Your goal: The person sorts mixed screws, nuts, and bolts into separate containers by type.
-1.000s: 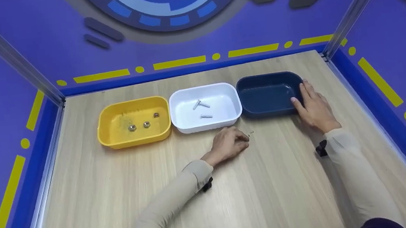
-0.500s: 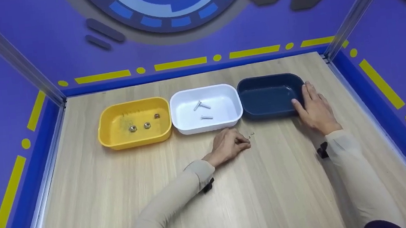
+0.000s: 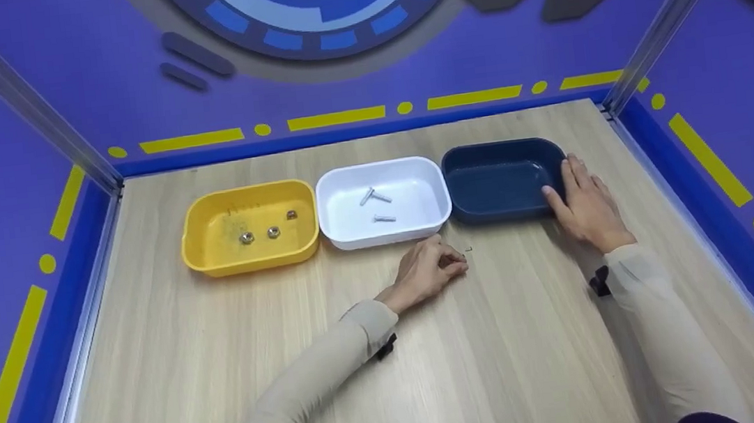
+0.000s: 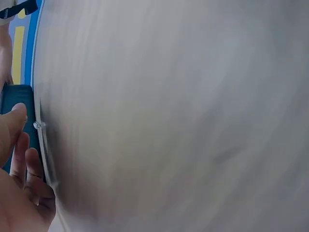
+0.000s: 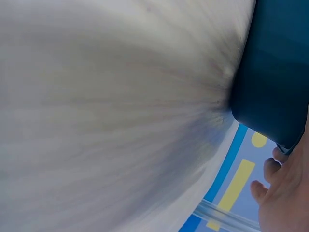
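Observation:
My left hand (image 3: 425, 273) rests low over the table in front of the white tray (image 3: 386, 236), its thumb and fingertips bent toward each other. A tiny screw-like metal piece (image 3: 468, 249) lies just beyond those fingertips, and a small shiny metal piece (image 4: 38, 124) shows near them in the left wrist view. I cannot tell whether anything is between the fingertips. With fairly straight fingers, my right hand (image 3: 587, 207) rests against the right end of the dark blue tray (image 3: 507, 214), thumb by its front rim.
Several bolts, one a silver bolt (image 3: 384, 218), lie in the white tray. To its left the yellow tray (image 3: 253, 263) holds nuts, among them a hex nut (image 3: 273, 232). The three trays stand in a row; purple walls (image 3: 364, 87) enclose the table.
The left hand has shifted very slightly right, its fingertips closer to the tiny metal pieces. The right hand stays against the dark blue tray. The head view has shifted a little.

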`<control>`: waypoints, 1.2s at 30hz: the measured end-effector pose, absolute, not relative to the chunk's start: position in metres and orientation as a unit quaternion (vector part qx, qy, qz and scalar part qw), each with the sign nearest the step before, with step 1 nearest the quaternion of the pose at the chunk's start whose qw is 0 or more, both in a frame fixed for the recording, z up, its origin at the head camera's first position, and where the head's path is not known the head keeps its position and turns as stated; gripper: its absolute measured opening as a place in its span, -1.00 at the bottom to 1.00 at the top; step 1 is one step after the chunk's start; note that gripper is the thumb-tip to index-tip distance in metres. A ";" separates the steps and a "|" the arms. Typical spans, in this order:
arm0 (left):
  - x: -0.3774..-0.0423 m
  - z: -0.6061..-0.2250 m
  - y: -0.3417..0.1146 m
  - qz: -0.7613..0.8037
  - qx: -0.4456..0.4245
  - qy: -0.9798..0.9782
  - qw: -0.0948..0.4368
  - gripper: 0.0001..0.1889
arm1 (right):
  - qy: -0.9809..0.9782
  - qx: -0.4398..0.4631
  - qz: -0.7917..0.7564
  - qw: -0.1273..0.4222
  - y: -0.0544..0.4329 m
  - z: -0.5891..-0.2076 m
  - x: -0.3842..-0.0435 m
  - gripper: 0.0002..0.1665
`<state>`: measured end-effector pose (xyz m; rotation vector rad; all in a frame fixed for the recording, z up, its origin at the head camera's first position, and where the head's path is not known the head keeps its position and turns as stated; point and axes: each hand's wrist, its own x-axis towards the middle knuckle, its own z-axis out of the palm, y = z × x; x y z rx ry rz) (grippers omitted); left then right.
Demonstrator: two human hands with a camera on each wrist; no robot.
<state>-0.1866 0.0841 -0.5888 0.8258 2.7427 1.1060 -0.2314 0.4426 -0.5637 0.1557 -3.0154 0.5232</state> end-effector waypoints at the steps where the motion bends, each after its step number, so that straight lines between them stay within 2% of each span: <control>1: -0.186 -0.588 0.086 0.365 0.270 0.890 0.035 -0.86 | -0.983 0.051 0.171 0.039 0.443 -0.564 -0.231 0.05; 17: -0.187 -0.551 0.122 0.378 0.321 0.868 0.030 -0.82 | -0.982 0.051 0.178 0.045 0.442 -0.564 -0.231 0.04; 24: -0.202 -0.533 0.134 0.375 0.344 0.861 0.014 -0.80 | -0.982 0.047 0.175 0.045 0.440 -0.565 -0.232 0.06; 36: -0.236 -0.505 0.157 0.335 0.317 0.887 0.004 -0.77 | -0.984 0.049 0.168 0.041 0.441 -0.564 -0.232 0.05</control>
